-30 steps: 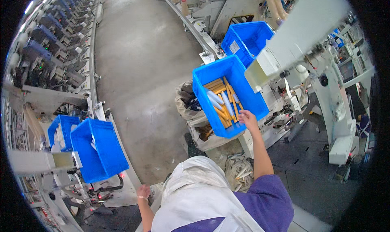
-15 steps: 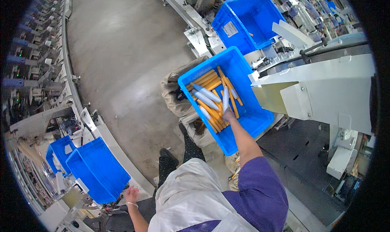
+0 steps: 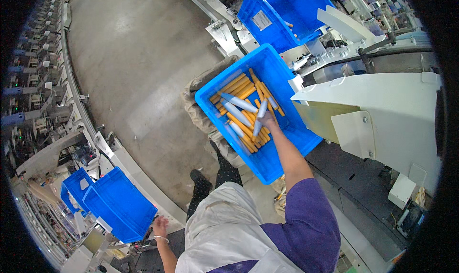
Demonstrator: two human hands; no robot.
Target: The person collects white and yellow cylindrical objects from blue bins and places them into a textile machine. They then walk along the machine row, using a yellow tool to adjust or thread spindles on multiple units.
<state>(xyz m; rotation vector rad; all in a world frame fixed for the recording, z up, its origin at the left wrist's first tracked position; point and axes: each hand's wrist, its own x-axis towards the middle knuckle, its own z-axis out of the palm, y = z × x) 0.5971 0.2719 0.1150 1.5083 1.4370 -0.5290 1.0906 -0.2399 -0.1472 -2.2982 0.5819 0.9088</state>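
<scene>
My right hand (image 3: 268, 120) reaches down into a large blue crate (image 3: 281, 165). Its fingers are closed around a pale, yarn-wound bobbin (image 3: 262, 108), which stands tilted above the pile; part of it is hidden by the hand. Under it lie several bare orange-yellow bobbin tubes (image 3: 235, 84) and a few more pale wound bobbins (image 3: 235, 100), heaped at the crate's left and middle. At the lower left, my left hand (image 3: 160, 224) hangs low with its fingers apart and nothing in them, beside another blue crate (image 3: 122, 203).
Behind the large crate stands another blue crate (image 3: 258, 22) with a few small pieces inside. A white machine guard (image 3: 377, 115) juts in close on the right. Rows of machine spindles (image 3: 33, 77) run along the left. A cloth sack (image 3: 196, 101) sits against the crate's left side.
The pale bobbin in my right hand has tipped, its upper end lower and slightly left. My left hand stays low by its crate. The whole view has shifted a little.
</scene>
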